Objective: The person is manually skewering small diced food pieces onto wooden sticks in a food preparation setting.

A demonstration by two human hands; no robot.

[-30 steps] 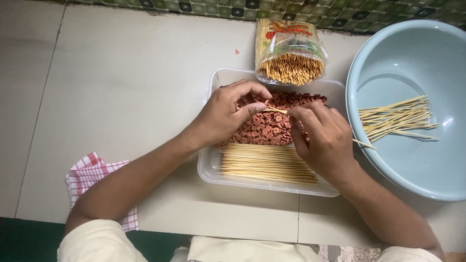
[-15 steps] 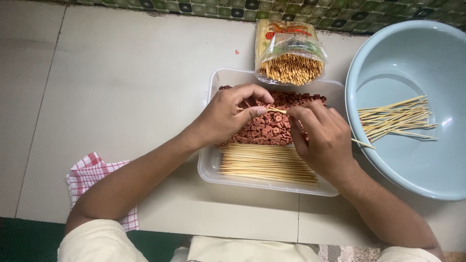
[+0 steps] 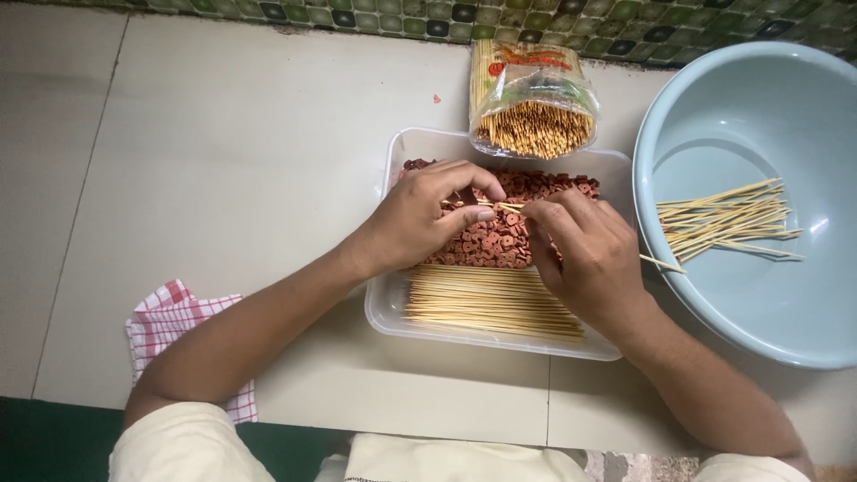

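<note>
A clear plastic tray (image 3: 389,295) holds a heap of small red ring-shaped pieces (image 3: 500,234) and a bundle of thin wooden sticks (image 3: 486,302). Both hands hover over the red heap. My right hand (image 3: 589,259) grips one thin stick (image 3: 656,262) that runs leftward under its fingers, the tip showing between the two hands. My left hand (image 3: 427,217) pinches a small red piece at that stick's tip; the piece itself is mostly hidden by the fingertips.
A large light-blue basin (image 3: 714,98) at the right holds several loose sticks (image 3: 723,219). An open plastic bag of sticks (image 3: 533,94) lies behind the tray. A red-and-white checked cloth (image 3: 174,326) lies at the lower left on the tiled counter.
The left fingers have closed in slightly on the stick's tip. Both hands stay in the same place over the tray.
</note>
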